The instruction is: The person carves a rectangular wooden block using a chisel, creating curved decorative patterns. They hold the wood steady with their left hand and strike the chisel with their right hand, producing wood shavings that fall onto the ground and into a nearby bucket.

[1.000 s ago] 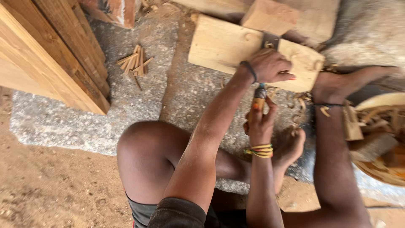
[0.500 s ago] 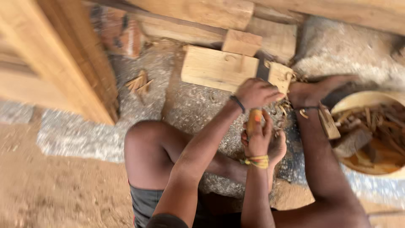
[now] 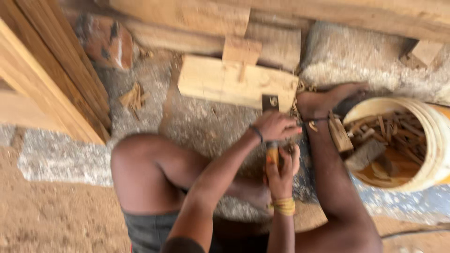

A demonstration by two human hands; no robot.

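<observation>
Chisel (image 3: 272, 140) stands upright at the plank's (image 3: 225, 82) near edge; its middle hides under the left hand (image 3: 276, 126), fingers wrapped over it. Right hand (image 3: 280, 175) fingers grip the blurry orange handle below. Since before, the bucket (image 3: 436, 140) shows more.

Rough stone slab (image 3: 140, 122) on reddish dirt floor (image 3: 51, 220). Slanted planks (image 3: 51, 75) at ten o'clock, heavy timbers (image 3: 328, 14) at twelve, yellow bucket (image 3: 433, 140) at three. Daylight.

Orange-handled chisel (image 3: 272, 140) upright against pale wooden block (image 3: 225, 82).
</observation>
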